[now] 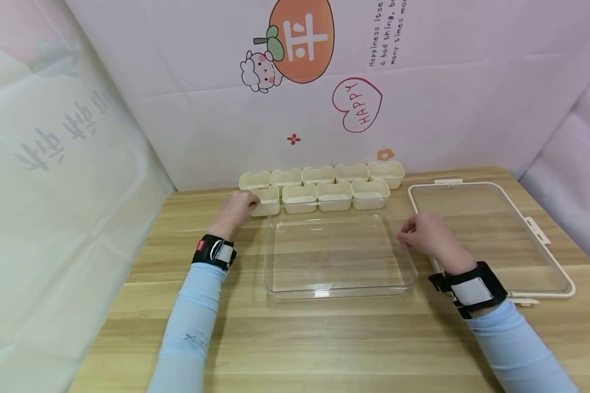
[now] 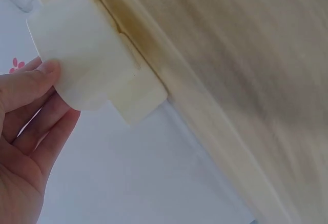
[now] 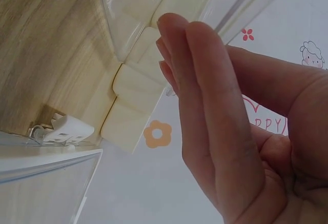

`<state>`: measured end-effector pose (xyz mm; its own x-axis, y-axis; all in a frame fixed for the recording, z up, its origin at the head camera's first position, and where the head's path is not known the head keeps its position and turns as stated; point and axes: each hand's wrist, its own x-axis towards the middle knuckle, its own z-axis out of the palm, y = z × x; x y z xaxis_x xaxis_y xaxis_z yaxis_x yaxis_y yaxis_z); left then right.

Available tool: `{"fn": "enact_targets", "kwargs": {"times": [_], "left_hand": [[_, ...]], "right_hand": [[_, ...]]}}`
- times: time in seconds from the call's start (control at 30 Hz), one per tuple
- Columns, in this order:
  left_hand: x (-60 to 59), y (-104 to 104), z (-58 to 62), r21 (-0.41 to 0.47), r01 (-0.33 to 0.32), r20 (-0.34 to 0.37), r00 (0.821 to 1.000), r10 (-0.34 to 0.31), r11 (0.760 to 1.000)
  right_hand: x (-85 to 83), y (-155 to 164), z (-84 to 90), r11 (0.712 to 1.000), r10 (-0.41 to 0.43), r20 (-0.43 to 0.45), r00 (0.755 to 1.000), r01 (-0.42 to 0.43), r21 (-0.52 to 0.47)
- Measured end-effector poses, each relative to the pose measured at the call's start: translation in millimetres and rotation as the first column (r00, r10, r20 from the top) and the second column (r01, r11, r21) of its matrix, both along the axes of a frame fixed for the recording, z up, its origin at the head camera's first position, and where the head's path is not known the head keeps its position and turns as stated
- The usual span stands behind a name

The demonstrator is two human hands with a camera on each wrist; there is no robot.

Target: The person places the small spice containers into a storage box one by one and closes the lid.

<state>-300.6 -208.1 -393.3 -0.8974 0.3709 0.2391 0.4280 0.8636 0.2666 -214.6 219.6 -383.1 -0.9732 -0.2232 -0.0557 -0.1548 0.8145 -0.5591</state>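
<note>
- Head view: the wooden table point(image 1: 334, 344) spreads before you, its nearest boards on your side of both hands.
- The clear tray point(image 1: 341, 292) sits between your hands, mouth up, just left of the right one, perhaps placed centrally so either can reach it.
- Your right hand point(image 1: 426, 233) pinches the tray's right rim, thumb and nearly straight fingers almost together, likely to steady it.
- The pale-framed lid point(image 1: 494, 240) lies flat to the right of that hand, seemingly put aside to keep the tray's mouth uncovered.
- Your left hand point(image 1: 235, 212) grips a cream cup point(image 1: 269, 203), opened only as wide as its wall, thumb on the outer face, fingertips hidden behind; whether it is lifted, you cannot tell.
- Three front-row cups point(image 1: 334, 199) stand right of your left hand, apparently lined up for easy reach.
- Five back-row cups point(image 1: 319, 176) stand beyond, before the printed backdrop point(image 1: 201, 125).
</note>
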Motion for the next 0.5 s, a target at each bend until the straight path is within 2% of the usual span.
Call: {"fn": "enact_targets", "kwargs": {"times": [0.1,0.23,0.5], "left_hand": [[4.5,-2.0,4.1,0.008,0.011,-0.023,1.000,-0.010,1.000],[8.7,-3.6,11.2,-0.019,0.021,-0.086,0.996,-0.023,1.000],[23.0,-2.9,28.6,-0.111,0.023,-0.228,0.972,-0.048,0.994]], "right_hand": [[0.2,-0.1,0.1,1.000,0.001,0.002,1.000,-0.001,-0.008],[0.4,0.0,0.2,1.000,0.006,-0.006,1.000,-0.006,-0.019],[0.2,0.3,-1.3,1.000,-0.001,-0.004,1.000,0.001,-0.008]]}}
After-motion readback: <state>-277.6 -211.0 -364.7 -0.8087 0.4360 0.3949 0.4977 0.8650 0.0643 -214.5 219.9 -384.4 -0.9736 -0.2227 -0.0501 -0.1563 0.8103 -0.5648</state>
